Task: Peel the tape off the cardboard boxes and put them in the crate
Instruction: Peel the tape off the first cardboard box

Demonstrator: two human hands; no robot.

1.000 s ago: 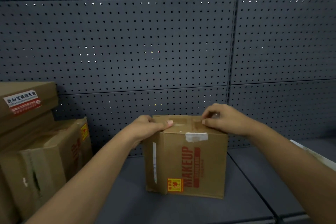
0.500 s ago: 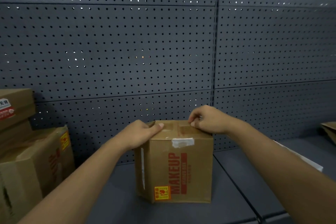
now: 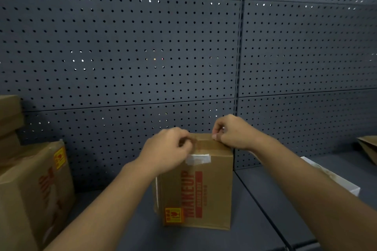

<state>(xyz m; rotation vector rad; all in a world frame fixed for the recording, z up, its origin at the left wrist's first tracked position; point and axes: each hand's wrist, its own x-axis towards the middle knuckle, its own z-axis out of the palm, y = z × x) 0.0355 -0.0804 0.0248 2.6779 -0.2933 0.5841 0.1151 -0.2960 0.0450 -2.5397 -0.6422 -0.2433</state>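
Head view, findings ordered from largest item to smallest. Perforated back panel (image 3: 142, 47) fills the upper field; a dark shelf surface (image 3: 255, 210) runs beneath it. No crate is in view, so its place and contents cannot be told

Stack of other cardboard boxes (image 3: 30, 185) stands at the left edge, well apart from the work; whether these carry tape cannot be judged at this size, and none can be counted as finished. A crumpled brown piece (image 3: 368, 149) lies at the far right, beside a white sheet (image 3: 334, 177)

Box under work, marked MAKEUP (image 3: 204, 193), stands upright on the shelf at centre, near the back panel, flaps closed. A brown tape strip (image 3: 206, 144) runs across its top, and a pale tape patch (image 3: 199, 158) laps over the front top edge; both appear fully stuck down

Left hand (image 3: 165, 152) sits on the top near corner, fingers curled inward at the tape; the blur there prevents saying whether it holds an end. Right hand (image 3: 232, 131) rests at the far top edge, thumb and fingertips pinched together at the tape line, seemingly picking for an end

Assessment: task is at an early stage. Peeling of this box is barely begun; removal of tape, transfer to the crate and the remaining boxes all appear outstanding
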